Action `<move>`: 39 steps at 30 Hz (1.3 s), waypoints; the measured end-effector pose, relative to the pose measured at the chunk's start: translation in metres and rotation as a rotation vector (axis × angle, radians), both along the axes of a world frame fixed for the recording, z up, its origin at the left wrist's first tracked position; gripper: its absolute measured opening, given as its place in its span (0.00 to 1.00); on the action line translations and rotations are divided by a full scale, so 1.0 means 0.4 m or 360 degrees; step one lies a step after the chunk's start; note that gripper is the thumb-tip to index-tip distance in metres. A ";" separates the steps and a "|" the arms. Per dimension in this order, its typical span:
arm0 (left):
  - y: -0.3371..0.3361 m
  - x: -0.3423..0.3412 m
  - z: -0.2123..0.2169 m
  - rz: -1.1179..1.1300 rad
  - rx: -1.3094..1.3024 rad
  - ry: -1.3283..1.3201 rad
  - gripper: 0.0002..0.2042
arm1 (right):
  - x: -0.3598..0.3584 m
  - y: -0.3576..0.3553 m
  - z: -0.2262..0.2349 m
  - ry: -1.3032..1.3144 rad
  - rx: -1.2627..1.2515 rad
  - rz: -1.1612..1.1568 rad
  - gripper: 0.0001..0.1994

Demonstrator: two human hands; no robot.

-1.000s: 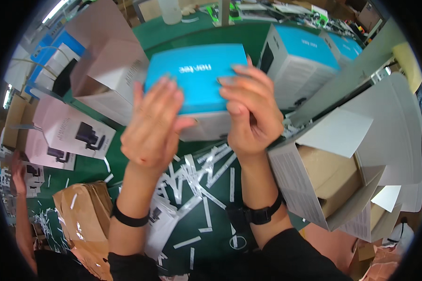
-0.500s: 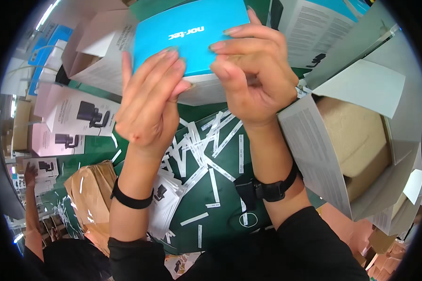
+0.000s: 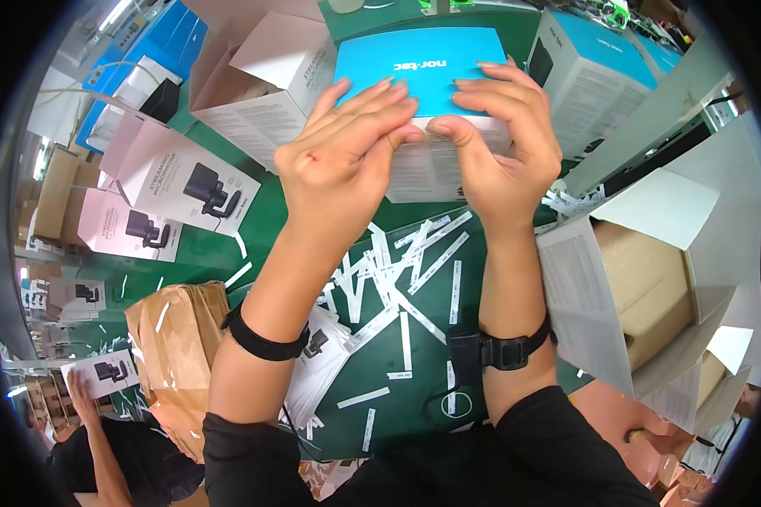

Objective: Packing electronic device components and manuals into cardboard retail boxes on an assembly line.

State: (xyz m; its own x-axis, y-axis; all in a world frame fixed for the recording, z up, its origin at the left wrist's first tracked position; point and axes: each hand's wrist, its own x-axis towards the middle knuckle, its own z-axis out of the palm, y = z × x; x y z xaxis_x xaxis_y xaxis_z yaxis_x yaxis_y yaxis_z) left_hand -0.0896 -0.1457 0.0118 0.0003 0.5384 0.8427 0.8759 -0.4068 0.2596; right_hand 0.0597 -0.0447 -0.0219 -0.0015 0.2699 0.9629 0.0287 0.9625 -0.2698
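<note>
A carton with a blue lid (image 3: 423,55) and a white printed front stands on the green table in front of me. My left hand (image 3: 351,156) lies over the left part of its near top edge, fingers stretched flat on the lid. On the right part of the same edge rests my right hand (image 3: 511,148), its fingers spread on the lid and its thumb along the edge. Both hands touch the carton without wrapping round it. The thumbs point toward each other. Loose white printed strips (image 3: 406,338) are scattered between my forearms.
Open white cartons stand at the back left (image 3: 266,110) and right (image 3: 566,262). Printed microphone cartons (image 3: 190,182) are on the left, near a brown paper package (image 3: 177,346). A stack of printed sheets (image 3: 317,372) lies by my left forearm. A co-worker's hand (image 3: 80,397) holds a white box (image 3: 101,372).
The blue-lidded carton appears lower and farther right, its lid less tilted. My left fingers have slid along its near edge; my right fingers have spread. The co-worker's hand has come down with a box.
</note>
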 end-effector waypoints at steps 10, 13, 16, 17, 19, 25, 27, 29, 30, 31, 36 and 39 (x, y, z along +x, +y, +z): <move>-0.030 -0.043 0.059 -0.0298 -0.0512 0.0003 0.21 | -0.003 -0.008 0.015 0.0149 -0.0133 -0.0008 0.13; 0.007 -0.055 0.060 -0.0379 -0.0438 -0.0083 0.22 | -0.003 0.000 0.034 0.0098 -0.0186 -0.0070 0.16; 0.001 -0.077 0.058 -0.0387 -0.0359 -0.0094 0.21 | -0.011 -0.033 0.054 -0.0013 -0.0227 -0.0048 0.17; -0.007 -0.087 0.057 -0.0356 -0.0335 -0.0056 0.20 | -0.021 -0.036 0.055 -0.0008 -0.0234 -0.0038 0.17; 0.000 -0.069 0.083 -0.0359 -0.0415 -0.0097 0.18 | -0.010 -0.019 0.064 -0.0060 -0.0230 -0.0083 0.19; 0.003 -0.099 0.069 -0.0103 -0.0472 -0.0340 0.14 | 0.005 -0.005 0.044 0.0024 -0.0304 -0.0232 0.17; 0.007 -0.081 0.070 -0.0069 -0.0462 -0.0280 0.14 | 0.004 -0.002 0.044 0.0016 -0.0333 -0.0234 0.17; 0.020 -0.093 0.040 -0.0079 -0.0453 -0.0525 0.13 | -0.011 0.002 0.026 0.0068 -0.0333 -0.0190 0.15; 0.026 -0.087 0.039 -0.0089 -0.0465 -0.0529 0.13 | -0.009 0.004 0.026 0.0063 -0.0343 -0.0202 0.15; 0.029 -0.080 0.044 -0.0076 -0.0452 -0.0577 0.12 | -0.006 0.005 0.029 0.0036 -0.0335 -0.0221 0.15; 0.039 -0.026 0.081 -0.0009 -0.0409 -0.0414 0.10 | 0.027 0.000 0.064 -0.0008 -0.0400 -0.0290 0.15; 0.051 0.002 0.073 -0.0063 -0.0262 -0.0380 0.07 | 0.037 -0.042 0.101 -0.0101 -0.0515 -0.0749 0.16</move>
State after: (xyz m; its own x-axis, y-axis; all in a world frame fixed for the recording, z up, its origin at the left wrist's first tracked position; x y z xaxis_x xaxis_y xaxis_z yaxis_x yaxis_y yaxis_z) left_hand -0.0888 -0.1254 0.0408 -0.1635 0.6716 0.7226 0.7664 -0.3747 0.5217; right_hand 0.0743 -0.0616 0.0186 0.1353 0.5363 0.8331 0.4598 0.7108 -0.5323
